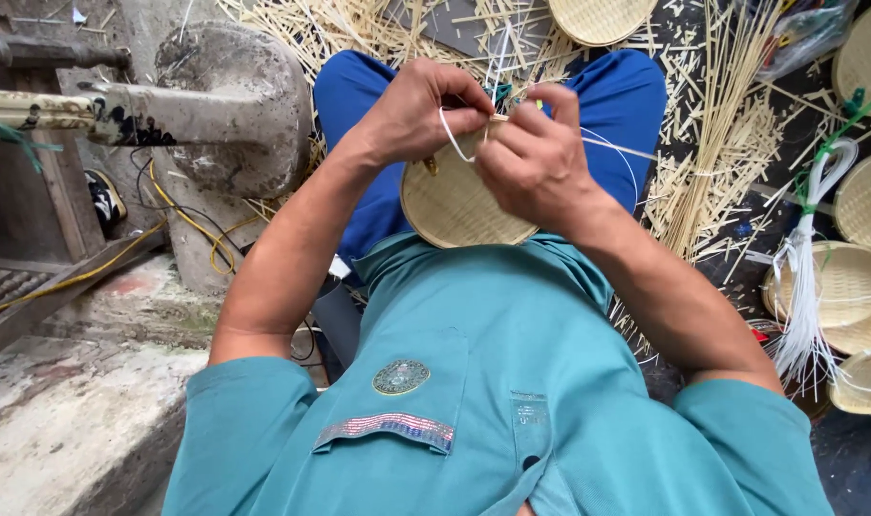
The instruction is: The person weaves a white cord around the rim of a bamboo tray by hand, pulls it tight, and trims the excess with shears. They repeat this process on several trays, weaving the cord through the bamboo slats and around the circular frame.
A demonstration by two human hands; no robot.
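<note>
L hand (418,113) pinches white strip (452,139) | R hand (531,161) grips woven tray (455,205) rim, 12 o'clock, over lap | risk: hard tug could snap strip, binding loosens

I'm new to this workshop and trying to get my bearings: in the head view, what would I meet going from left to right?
Grey machine → left hand → right hand → loose bamboo strips → bundle of white strands → stacked woven trays.
</note>
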